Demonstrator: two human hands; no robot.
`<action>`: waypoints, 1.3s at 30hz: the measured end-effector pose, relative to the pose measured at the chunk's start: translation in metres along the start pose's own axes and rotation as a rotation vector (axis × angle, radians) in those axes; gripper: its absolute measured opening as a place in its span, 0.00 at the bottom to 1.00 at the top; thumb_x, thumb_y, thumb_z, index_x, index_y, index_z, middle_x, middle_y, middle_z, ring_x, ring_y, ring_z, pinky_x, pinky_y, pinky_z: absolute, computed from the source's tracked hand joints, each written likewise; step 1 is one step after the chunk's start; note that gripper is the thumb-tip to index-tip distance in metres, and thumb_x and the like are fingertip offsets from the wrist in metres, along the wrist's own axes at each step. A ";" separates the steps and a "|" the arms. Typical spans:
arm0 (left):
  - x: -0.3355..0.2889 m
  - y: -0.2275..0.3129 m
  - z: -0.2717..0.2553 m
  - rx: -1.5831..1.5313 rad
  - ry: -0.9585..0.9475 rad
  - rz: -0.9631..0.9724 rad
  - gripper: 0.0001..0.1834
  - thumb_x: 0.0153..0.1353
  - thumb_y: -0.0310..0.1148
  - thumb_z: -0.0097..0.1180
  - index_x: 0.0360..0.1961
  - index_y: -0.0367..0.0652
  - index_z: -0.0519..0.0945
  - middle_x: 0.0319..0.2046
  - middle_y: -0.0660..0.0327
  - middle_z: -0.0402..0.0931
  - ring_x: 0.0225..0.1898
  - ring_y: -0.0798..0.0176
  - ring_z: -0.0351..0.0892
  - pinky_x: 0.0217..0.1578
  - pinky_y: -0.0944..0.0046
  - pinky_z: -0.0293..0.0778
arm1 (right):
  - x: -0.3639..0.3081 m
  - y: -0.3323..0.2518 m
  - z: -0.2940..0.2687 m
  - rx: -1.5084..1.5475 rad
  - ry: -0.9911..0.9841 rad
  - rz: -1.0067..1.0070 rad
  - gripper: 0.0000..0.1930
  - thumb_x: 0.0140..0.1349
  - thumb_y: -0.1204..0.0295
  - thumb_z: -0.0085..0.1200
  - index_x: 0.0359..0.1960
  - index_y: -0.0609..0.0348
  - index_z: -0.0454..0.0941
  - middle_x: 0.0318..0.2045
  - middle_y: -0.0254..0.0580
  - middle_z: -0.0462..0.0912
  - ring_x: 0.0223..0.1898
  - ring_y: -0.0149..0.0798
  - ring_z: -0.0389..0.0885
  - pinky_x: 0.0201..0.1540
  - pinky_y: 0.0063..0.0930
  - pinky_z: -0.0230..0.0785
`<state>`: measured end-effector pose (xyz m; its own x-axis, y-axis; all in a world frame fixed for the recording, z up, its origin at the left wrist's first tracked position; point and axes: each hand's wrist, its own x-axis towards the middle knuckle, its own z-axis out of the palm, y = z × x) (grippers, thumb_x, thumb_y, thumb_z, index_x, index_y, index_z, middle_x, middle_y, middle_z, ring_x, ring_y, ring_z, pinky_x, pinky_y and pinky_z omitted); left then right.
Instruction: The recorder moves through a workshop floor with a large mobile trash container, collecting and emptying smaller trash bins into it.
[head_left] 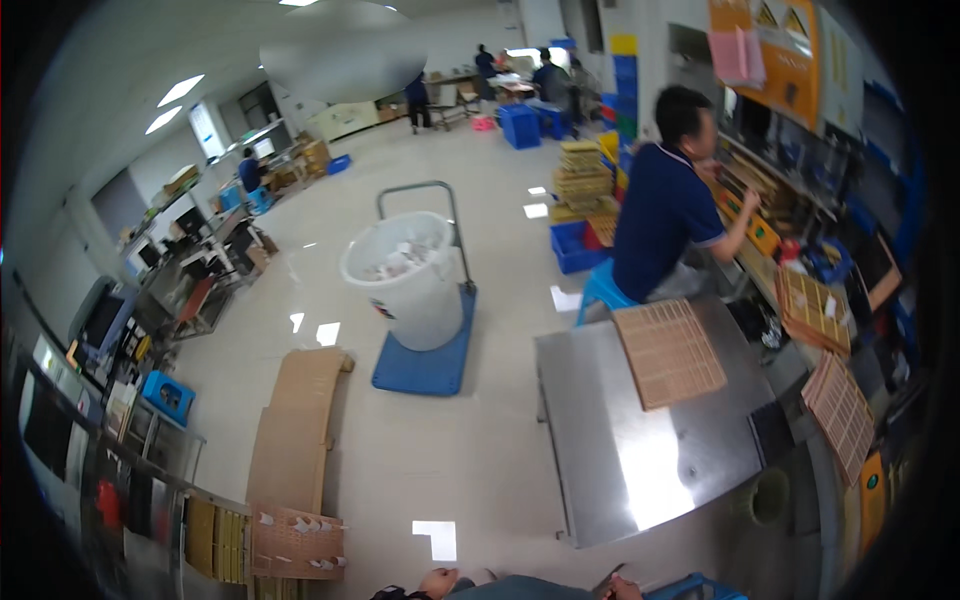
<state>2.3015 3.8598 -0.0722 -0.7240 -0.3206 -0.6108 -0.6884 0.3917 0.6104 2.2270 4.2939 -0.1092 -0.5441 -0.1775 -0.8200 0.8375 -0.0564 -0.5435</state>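
My left hand shows at the lower edge, beside my grey-clad legs. It is small and blurred, and its fingers cannot be made out. Also cut off by the lower edge, my right hand has its fingers curled in; whatever they may hold is hidden. Right of that hand is a blue stool. The steel table stands ahead of my right hand, apart from it, with a brown slotted tray lying on its far part.
A white bin of small pale pieces stands on a blue trolley. Left of it are a long brown bench and a slotted tray with white pieces. A co-worker sits at the right-hand workbench. Stacked trays stand beyond.
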 end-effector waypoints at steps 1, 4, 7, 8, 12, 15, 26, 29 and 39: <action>0.003 -0.057 -0.020 0.030 0.196 -0.054 0.20 0.53 0.43 0.42 0.32 0.35 0.76 0.33 0.47 0.74 0.37 0.52 0.72 0.39 0.57 0.67 | -0.001 -0.009 0.031 -0.034 -0.023 -0.018 0.12 0.57 0.64 0.40 0.20 0.54 0.69 0.15 0.33 0.68 0.18 0.32 0.68 0.20 0.25 0.64; -0.030 -0.115 -0.104 0.083 0.415 -0.042 0.19 0.52 0.42 0.43 0.29 0.34 0.75 0.27 0.48 0.74 0.32 0.51 0.72 0.34 0.56 0.67 | -0.013 -0.046 0.122 -0.141 -0.048 -0.023 0.10 0.54 0.67 0.43 0.20 0.57 0.69 0.18 0.38 0.71 0.20 0.35 0.69 0.22 0.26 0.64; -0.040 -0.206 -0.156 -0.639 0.635 -0.186 0.14 0.50 0.38 0.43 0.20 0.37 0.73 0.14 0.57 0.71 0.16 0.59 0.70 0.15 0.61 0.63 | 0.003 -0.066 0.187 -0.966 -0.182 -0.597 0.07 0.52 0.70 0.43 0.21 0.58 0.70 0.20 0.42 0.72 0.24 0.40 0.70 0.26 0.29 0.65; -0.044 -0.212 -0.165 -0.656 0.644 -0.192 0.14 0.50 0.38 0.43 0.20 0.37 0.73 0.14 0.57 0.71 0.16 0.59 0.70 0.15 0.61 0.63 | -0.006 -0.073 0.209 -0.670 -0.258 -0.541 0.05 0.50 0.73 0.43 0.23 0.57 0.72 0.23 0.46 0.73 0.30 0.42 0.71 0.30 0.31 0.65; -0.071 -0.221 -0.209 -0.705 0.659 -0.374 0.11 0.50 0.36 0.42 0.21 0.41 0.72 0.13 0.59 0.68 0.15 0.64 0.68 0.13 0.66 0.63 | 0.077 -0.056 0.222 -0.908 -0.347 -0.865 0.06 0.53 0.70 0.45 0.25 0.55 0.74 0.24 0.40 0.74 0.32 0.39 0.71 0.32 0.31 0.65; -0.061 -0.225 -0.234 -0.897 0.523 -0.460 0.13 0.53 0.42 0.42 0.32 0.44 0.69 0.24 0.59 0.70 0.24 0.62 0.71 0.21 0.61 0.66 | 0.040 -0.127 0.306 -0.315 -0.193 -0.146 0.12 0.57 0.62 0.42 0.35 0.54 0.73 0.29 0.34 0.76 0.35 0.36 0.71 0.33 0.36 0.65; 0.065 -0.122 -0.431 -0.850 0.335 -0.393 0.18 0.55 0.45 0.43 0.42 0.46 0.69 0.34 0.59 0.73 0.33 0.60 0.73 0.29 0.59 0.71 | 0.155 -0.295 0.530 -0.111 -0.191 -0.226 0.04 0.55 0.73 0.43 0.25 0.58 0.63 0.19 0.39 0.69 0.21 0.36 0.71 0.26 0.30 0.68; 0.073 -0.074 -0.499 -0.895 0.436 -0.276 0.14 0.56 0.40 0.42 0.36 0.42 0.73 0.29 0.58 0.73 0.31 0.60 0.73 0.29 0.61 0.72 | 0.166 -0.347 0.633 -0.240 -0.254 -0.283 0.04 0.54 0.73 0.45 0.29 0.58 0.63 0.22 0.38 0.69 0.24 0.34 0.71 0.28 0.28 0.69; 0.223 -0.275 -0.606 -0.915 0.511 -0.400 0.19 0.52 0.42 0.49 0.38 0.37 0.70 0.32 0.54 0.73 0.32 0.59 0.73 0.31 0.61 0.72 | 0.252 -0.411 0.894 -0.498 -0.401 -0.414 0.12 0.57 0.65 0.45 0.20 0.57 0.67 0.17 0.34 0.70 0.20 0.29 0.71 0.28 0.20 0.67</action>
<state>2.3029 3.1575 -0.0706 -0.2315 -0.6802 -0.6955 -0.4959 -0.5326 0.6859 1.7904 3.3937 0.0687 -0.6693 -0.5871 -0.4554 0.3956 0.2372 -0.8873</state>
